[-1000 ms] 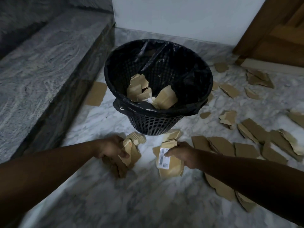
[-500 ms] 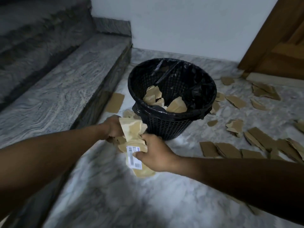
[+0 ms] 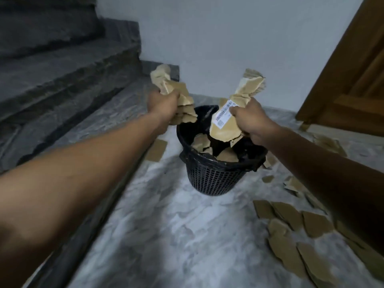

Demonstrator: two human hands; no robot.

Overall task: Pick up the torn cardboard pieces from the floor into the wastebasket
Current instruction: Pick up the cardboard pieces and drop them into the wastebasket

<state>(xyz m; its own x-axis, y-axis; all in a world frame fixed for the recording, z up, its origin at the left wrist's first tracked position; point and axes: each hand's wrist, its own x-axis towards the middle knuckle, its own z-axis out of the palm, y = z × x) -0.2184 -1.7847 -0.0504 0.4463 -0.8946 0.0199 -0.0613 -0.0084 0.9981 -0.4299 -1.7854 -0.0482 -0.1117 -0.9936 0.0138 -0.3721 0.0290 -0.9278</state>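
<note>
Both hands up over the bin, full of torn card.

Lifted off the floor a moment ago: left hand (image 3: 162,104) squeezed shut on one cardboard bunch (image 3: 176,94), right hand (image 3: 252,119) squeezed shut on the labelled bunch (image 3: 232,113), both now above the black wastebasket (image 3: 216,177). Ready to drop, most likely. Some card already inside. Lots more torn pieces (image 3: 291,225) lying on the grey marble floor (image 3: 176,235) at right. Stone steps (image 3: 62,65) at left, wooden door (image 3: 353,80) at right.

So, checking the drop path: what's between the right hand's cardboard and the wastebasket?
Nothing: in the head view, the right hand's cardboard hangs directly over the open wastebasket.
</note>
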